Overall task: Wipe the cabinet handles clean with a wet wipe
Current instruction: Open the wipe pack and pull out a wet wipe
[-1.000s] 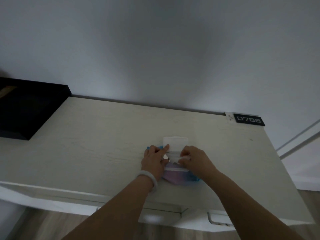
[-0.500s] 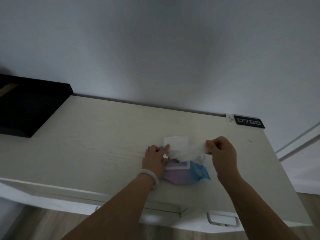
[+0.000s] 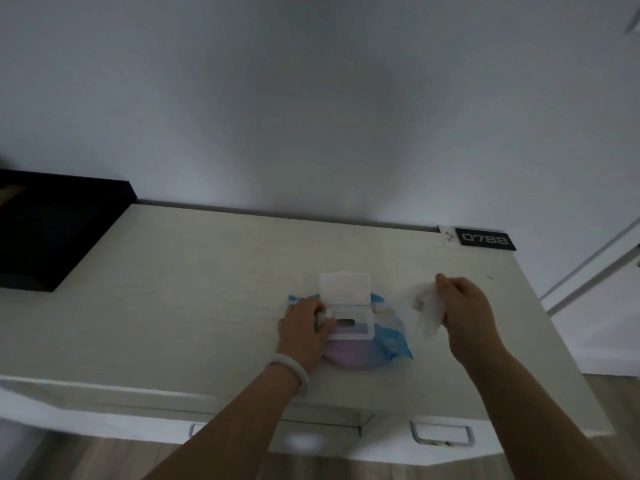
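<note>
We see the left hand (image 3: 304,320) resting on the wipe pack (image 3: 367,344) on the table (image 3: 194,289), its grip curled at the pack's left side beside the raised white lid (image 3: 344,287). The right hand (image 3: 464,310) is lifted to the right of the pack, its grip pinched on a crumpled wipe (image 3: 426,311) that hangs clear of the pack. Below the table's front edge, two handles show: one (image 3: 441,434) at right, the other (image 3: 194,429) partly hidden by the left forearm. A black box (image 3: 59,230) sits far left.
</note>
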